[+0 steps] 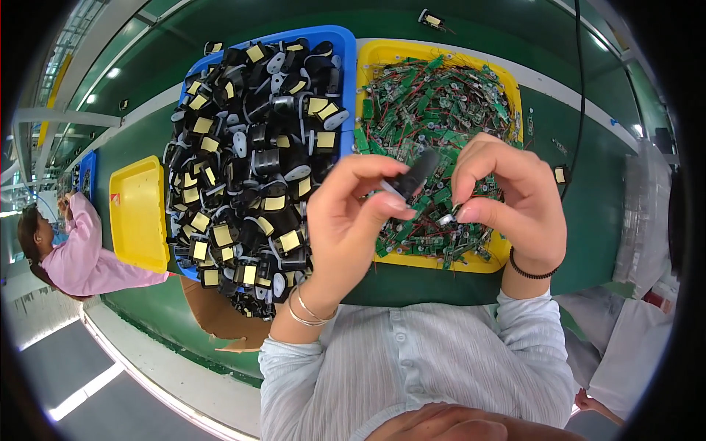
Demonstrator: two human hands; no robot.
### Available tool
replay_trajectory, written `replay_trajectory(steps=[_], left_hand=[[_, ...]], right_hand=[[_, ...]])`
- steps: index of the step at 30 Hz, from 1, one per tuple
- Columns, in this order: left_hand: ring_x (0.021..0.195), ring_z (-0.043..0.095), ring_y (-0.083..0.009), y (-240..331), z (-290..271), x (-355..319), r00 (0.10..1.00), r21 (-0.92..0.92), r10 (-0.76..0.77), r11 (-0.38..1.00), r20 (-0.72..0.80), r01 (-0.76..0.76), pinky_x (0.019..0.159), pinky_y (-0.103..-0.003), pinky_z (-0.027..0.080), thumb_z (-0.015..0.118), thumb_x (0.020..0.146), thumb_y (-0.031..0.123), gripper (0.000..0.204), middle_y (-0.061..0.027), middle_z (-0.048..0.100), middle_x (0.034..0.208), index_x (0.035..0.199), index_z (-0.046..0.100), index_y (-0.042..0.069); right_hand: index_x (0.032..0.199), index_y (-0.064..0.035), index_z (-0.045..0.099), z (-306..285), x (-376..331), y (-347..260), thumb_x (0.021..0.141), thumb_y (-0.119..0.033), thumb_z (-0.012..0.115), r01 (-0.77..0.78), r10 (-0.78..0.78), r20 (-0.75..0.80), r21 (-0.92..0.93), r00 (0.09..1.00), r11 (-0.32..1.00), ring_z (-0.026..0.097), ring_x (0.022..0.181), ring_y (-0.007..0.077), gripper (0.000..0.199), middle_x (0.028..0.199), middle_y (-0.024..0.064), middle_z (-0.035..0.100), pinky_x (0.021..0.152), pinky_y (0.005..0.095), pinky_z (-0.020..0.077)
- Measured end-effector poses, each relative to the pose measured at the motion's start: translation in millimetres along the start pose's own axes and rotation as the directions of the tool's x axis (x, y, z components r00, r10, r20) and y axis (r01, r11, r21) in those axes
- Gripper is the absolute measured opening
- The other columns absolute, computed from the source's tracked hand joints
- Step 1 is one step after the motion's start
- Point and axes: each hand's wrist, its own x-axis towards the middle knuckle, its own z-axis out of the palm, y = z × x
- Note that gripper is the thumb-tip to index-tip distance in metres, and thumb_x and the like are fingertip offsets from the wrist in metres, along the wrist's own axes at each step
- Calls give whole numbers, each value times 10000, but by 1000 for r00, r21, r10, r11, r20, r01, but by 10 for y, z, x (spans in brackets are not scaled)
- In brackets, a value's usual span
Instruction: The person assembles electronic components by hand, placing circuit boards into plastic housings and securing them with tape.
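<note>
Between the thumb and fingers of my left hand (349, 213) is a small black plastic housing (417, 174), tilted, its dark end pointing up and right. My right hand (507, 198) is closed in a pinch on a small part (447, 219) with a silvery face, too small to make out fully. The two hands are close together but apart, above a yellow tray (515, 81) heaped with green circuit boards (419, 95) and thin red and black wires. Left of it, a blue tray (344, 44) is piled with black housings, many bearing pale yellow pads.
A yellow tray (140, 220) stands left of the blue one. Below the blue tray is a cardboard box (220, 312). A single part (432, 20) lies on the green table at the back. A dark cable (579, 95) hangs at right. A person in pink (81, 253) works at far left.
</note>
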Motion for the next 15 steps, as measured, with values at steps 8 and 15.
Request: replay_trajectory(steps=[8, 15], left_hand=[[791, 581, -151, -195, 17, -12, 987, 150, 157, 976, 20, -158, 649, -243, 527, 694, 649, -16, 265, -136, 557, 935, 889, 586, -52], [797, 596, -192, -199, 17, 6, 978, 314, 207, 928, 5, -198, 662, -264, 521, 720, 613, -5, 273, -151, 586, 913, 857, 603, -42]], right_hand=[[779, -18, 559, 139, -16, 108, 701, -36, 616, -11, -16, -125, -212, 992, 977, 532, 692, 194, 98, 737, 59, 571, 654, 285, 404], [877, -15, 476, 258, -91, 161, 821, -42, 503, -235, 258, -119, 183, 959, 955, 505, 571, 159, 68, 693, 68, 529, 526, 271, 390]])
